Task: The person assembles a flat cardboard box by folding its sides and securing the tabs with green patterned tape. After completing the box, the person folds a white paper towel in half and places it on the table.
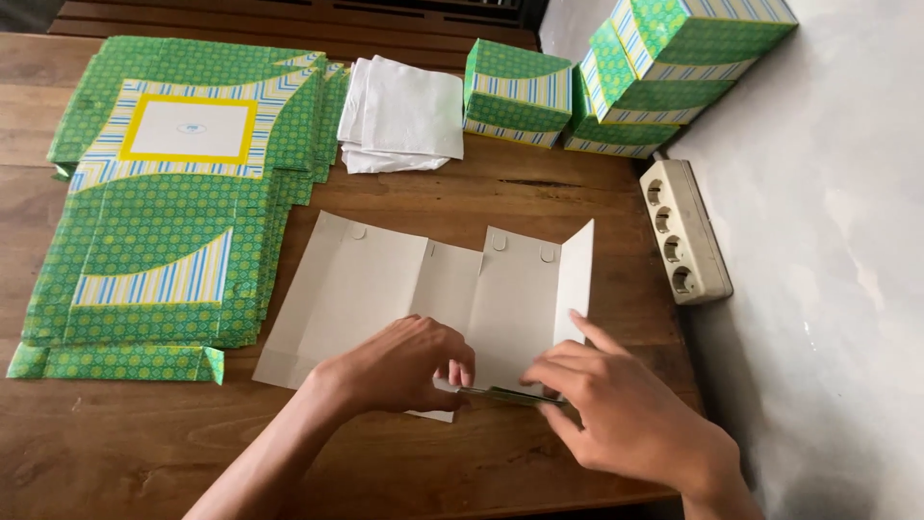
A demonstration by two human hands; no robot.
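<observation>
A flat box blank (423,289) lies plain side up near the front edge of the wooden tabletop (539,193), its panels creased and its right-hand flap standing up at an angle. Both hands work at its near edge. The left hand (404,366) rests knuckles-up on the card, fingers curled down onto the bottom flap and pinching it. The right hand (616,404) meets it from the right, its fingertips gripping the same flap, which is folded up so that a thin strip of its green printed side shows between the two hands; the index finger stretches out over the blank's right panel.

To the left of the blank, a stack of unfolded blanks (164,241) lies printed side up: green patterned card with blue-and-yellow striped bands and a white panel framed in yellow. Behind the blank, a small pile of white paper sheets (404,116) sits just beside that stack.

At the back right, one folded green box (515,91) stands closed on the tabletop, and next to it a pile of similar closed boxes (674,67) leans against the pale wall; what they hold cannot be seen. A cream power strip (683,231) with four sockets lies along the tabletop's right edge, beside the wall.
</observation>
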